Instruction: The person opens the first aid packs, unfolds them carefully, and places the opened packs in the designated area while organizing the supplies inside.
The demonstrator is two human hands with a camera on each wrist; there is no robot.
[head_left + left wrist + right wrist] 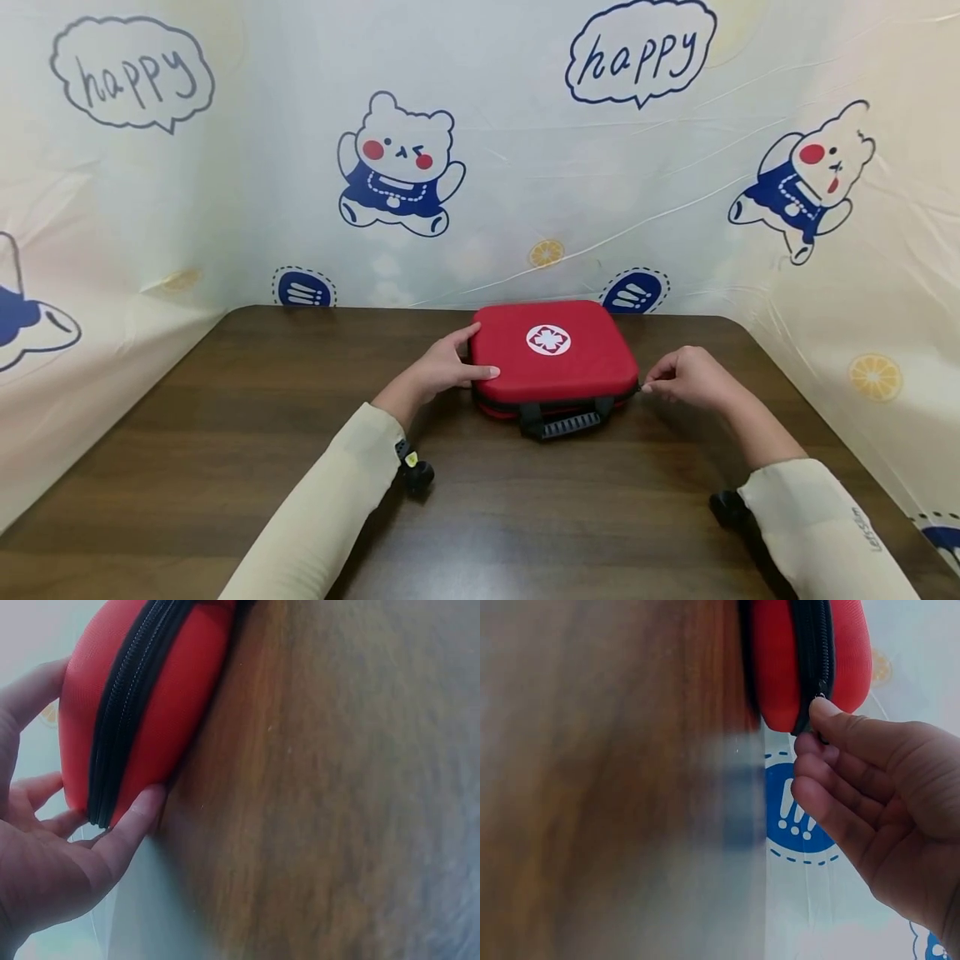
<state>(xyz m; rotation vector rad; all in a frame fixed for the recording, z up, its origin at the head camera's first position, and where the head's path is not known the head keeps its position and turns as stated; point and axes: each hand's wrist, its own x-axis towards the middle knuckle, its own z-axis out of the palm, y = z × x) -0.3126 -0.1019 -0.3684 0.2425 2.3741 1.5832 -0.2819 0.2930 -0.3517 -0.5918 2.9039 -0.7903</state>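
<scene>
A red first-aid case [517, 358] with a white emblem on its lid lies on the brown table, its black carry handle [570, 425] facing me. My left hand [442, 365] grips the case's left end, with one digit over the lid and others around the side. In the left wrist view, the fingers [139, 810] span the black zipper [112, 750] at that end. At the front right corner, my right hand [693, 379] pinches the zipper pull [821, 737] between thumb and fingertips. The pull is mostly hidden by them.
The wooden table [225, 433] reaches back to a printed cloth [502, 167], which also hangs along both sides. Small black wrist cameras, left [418, 477] and right [726, 508], stick out at the cream sleeves.
</scene>
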